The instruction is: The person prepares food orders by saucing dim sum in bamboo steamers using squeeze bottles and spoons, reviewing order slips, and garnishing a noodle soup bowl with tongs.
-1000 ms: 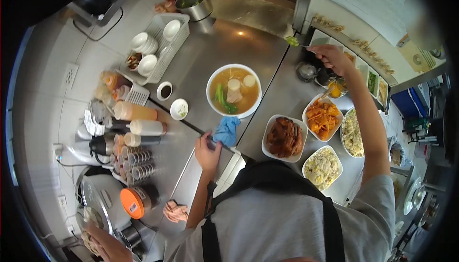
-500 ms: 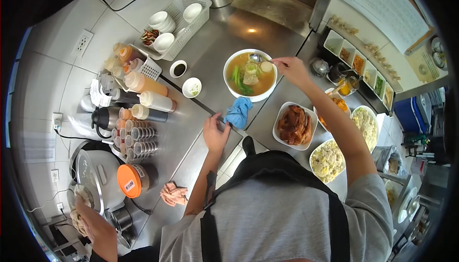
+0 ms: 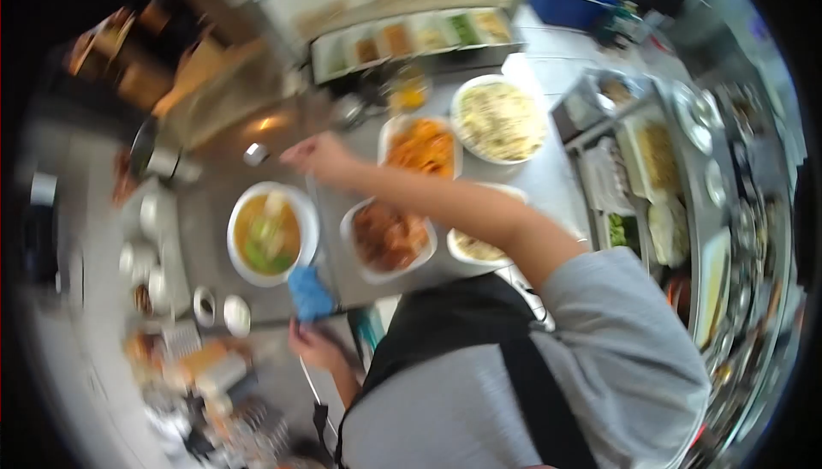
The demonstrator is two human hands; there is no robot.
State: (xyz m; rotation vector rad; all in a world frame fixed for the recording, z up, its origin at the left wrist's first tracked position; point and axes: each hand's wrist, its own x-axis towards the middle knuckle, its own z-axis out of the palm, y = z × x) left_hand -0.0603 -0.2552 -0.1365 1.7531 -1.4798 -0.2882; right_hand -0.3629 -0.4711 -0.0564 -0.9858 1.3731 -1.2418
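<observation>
A white bowl of soup [image 3: 268, 234] with greens and a pale round piece stands on the steel counter. Above its upper right edge my right hand [image 3: 318, 159] is closed in a pinch on a spoon [image 3: 256, 154], whose bowl shows to the left of the fingers. My left hand [image 3: 312, 345] is at the counter's near edge, just below a crumpled blue cloth [image 3: 310, 292]; its fingers are smeared by motion. My right forearm passes over a square dish of glazed brown meat [image 3: 388, 240] and beside a dish of orange food [image 3: 420, 147].
Rice-like food fills an oval dish [image 3: 500, 119] and another partly hidden dish [image 3: 479, 247]. A row of topping containers [image 3: 413, 43] lines the back. Small sauce bowls [image 3: 237, 316], bottles [image 3: 205, 362] and stacked white bowls [image 3: 160, 285] are on the left. Shelving [image 3: 655, 186] stands at right.
The view has swung to the right and blurred. My right hand, with the spoon, has moved from over the soup to beyond the bowl's edge. My left hand stays near the blue cloth.
</observation>
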